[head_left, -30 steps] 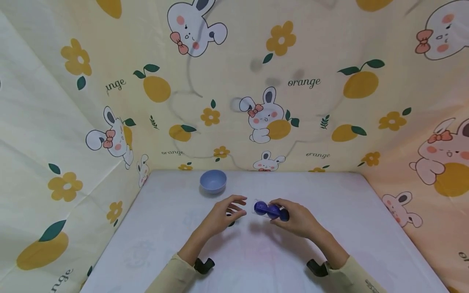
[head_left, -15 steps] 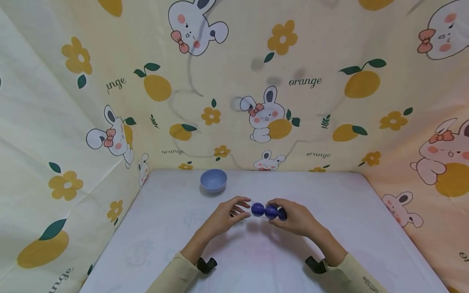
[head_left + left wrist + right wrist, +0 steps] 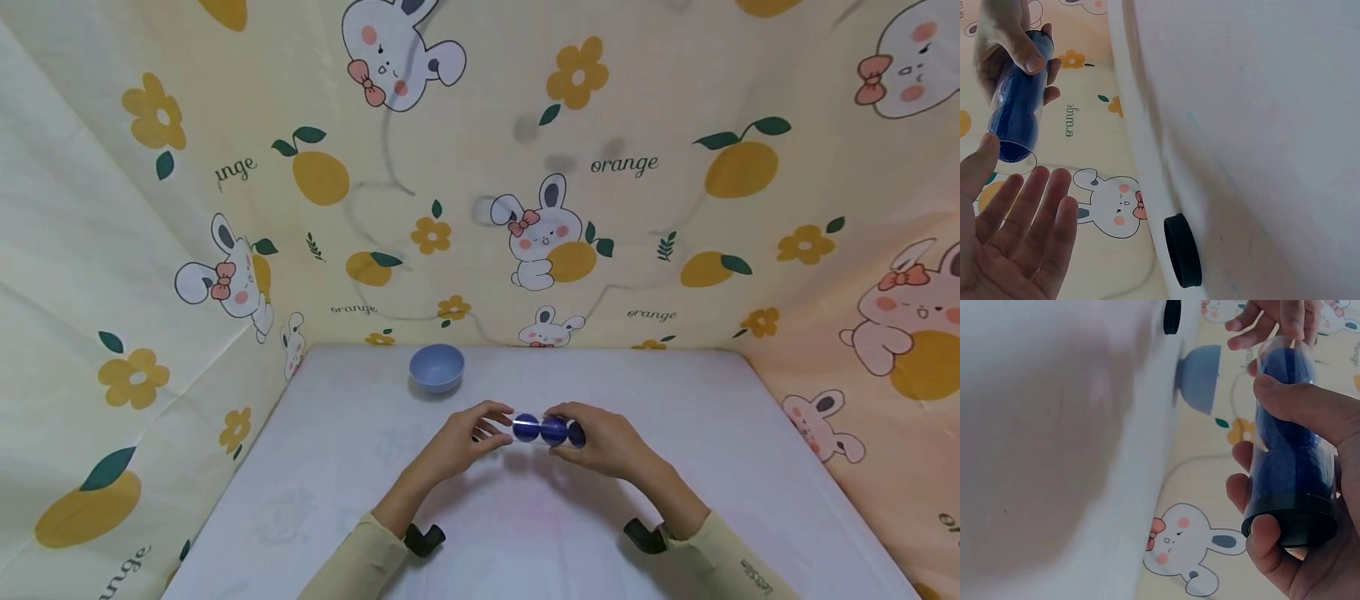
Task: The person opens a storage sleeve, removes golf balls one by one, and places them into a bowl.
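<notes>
My right hand (image 3: pixel 606 442) grips a clear tube (image 3: pixel 1282 434) with several dark blue balls (image 3: pixel 527 427) inside, held sideways above the table. A black cap (image 3: pixel 1291 519) covers the tube's right end, by my curled fingers. The other end shows an uncovered rim in the left wrist view. My left hand (image 3: pixel 456 443) is at that end, fingers relaxed and spread, thumb tip (image 3: pixel 988 147) right at the rim. On the table, a loose black cap (image 3: pixel 1182 251) appears in the left wrist view; the left hand mostly hides it from the head view.
A light blue bowl (image 3: pixel 437 368) stands at the back of the white-covered table (image 3: pixel 660 392), left of centre. Patterned cloth (image 3: pixel 465 250) rises behind the table and along both sides.
My left hand has moved right, up to the tube's uncovered end. The tube has shifted slightly left and levelled out, still in my right hand. The bowl stays put.
</notes>
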Motion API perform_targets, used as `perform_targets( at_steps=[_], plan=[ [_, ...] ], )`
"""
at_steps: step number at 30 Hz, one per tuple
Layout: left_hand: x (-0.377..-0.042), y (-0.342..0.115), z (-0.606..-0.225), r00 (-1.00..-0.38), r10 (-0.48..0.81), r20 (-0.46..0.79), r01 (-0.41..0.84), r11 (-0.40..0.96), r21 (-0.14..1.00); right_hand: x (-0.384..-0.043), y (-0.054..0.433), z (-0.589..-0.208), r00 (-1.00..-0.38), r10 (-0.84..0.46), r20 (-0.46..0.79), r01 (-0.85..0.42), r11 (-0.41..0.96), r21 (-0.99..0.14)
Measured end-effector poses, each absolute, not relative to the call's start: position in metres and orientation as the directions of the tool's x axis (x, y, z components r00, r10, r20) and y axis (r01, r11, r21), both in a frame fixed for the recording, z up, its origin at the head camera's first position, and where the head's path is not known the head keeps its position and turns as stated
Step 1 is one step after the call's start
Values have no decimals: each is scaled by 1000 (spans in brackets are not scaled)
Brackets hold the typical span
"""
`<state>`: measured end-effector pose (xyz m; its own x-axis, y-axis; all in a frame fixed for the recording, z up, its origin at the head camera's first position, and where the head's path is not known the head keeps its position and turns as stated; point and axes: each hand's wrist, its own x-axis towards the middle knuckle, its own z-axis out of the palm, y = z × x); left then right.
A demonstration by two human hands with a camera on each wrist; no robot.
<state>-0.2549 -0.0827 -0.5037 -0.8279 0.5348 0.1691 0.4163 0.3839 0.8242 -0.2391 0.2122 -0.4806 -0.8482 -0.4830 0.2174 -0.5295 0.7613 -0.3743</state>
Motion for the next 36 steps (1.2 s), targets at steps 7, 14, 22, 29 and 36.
perform_targets(
  at_steps=[7, 14, 22, 29, 36],
  plan=[
    [-256, -82, -505, -831, 529, 171, 411, 377, 830, -241, 211, -477, -842, -496, 214, -540, 765, -352],
    [-257, -81, -505, -832, 528, 168, 406, 375, 833, -242, 211, -473, -838, -509, 197, -545, 767, -338],
    [-259, -80, -506, -838, 520, 165, 400, 380, 834, -245, 211, -468, -835, -514, 196, -550, 774, -312],
    [-261, -80, -509, -838, 519, 167, 395, 365, 843, -245, 212, -468, -841, -509, 182, -540, 782, -311],
    [-261, -78, -510, -842, 515, 161, 384, 362, 850, -247, 213, -467, -841, -513, 170, -540, 791, -287]
  ],
)
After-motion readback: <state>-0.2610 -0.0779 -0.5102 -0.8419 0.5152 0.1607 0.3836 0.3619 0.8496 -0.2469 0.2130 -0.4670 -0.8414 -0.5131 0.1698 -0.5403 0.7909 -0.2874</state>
